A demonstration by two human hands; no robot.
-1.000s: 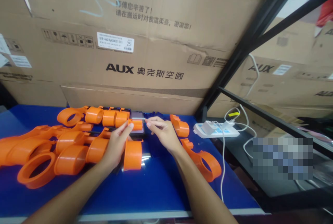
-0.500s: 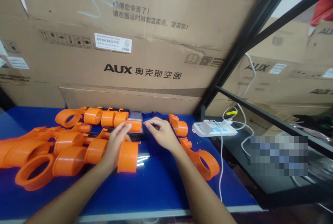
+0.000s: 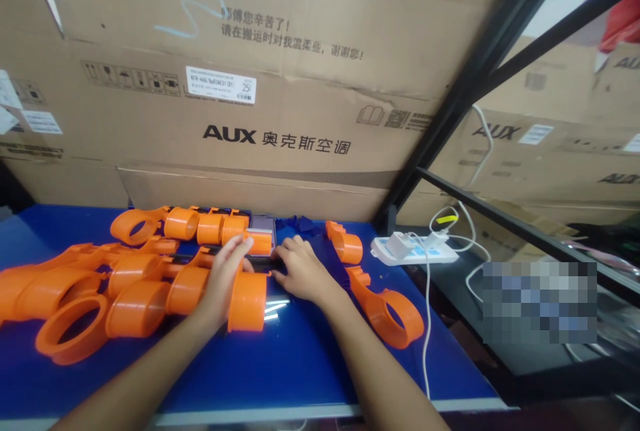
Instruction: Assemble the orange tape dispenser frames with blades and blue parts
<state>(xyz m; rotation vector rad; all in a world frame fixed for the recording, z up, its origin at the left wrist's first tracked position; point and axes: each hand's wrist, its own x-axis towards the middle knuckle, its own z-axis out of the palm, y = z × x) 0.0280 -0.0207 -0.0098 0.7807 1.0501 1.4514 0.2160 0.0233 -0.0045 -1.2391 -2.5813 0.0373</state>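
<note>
On the blue counter (image 3: 310, 357), the left hand (image 3: 223, 281) holds a small orange plastic piece (image 3: 260, 241) pinched at its fingers (image 3: 243, 246), over a dark phone (image 3: 263, 223) lying flat. The right hand (image 3: 300, 271) rests curled on the counter just beside it (whether its fingers grip anything I cannot tell). A pile of orange ring parts (image 3: 100, 284) lies left; a white power strip (image 3: 415, 251) sits right, before the AUX cardboard box (image 3: 280, 97).

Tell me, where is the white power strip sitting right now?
In the head view, the white power strip lies on the right, just past the blue table's right edge, beside the black frame post, with a white charger plugged in.
</note>
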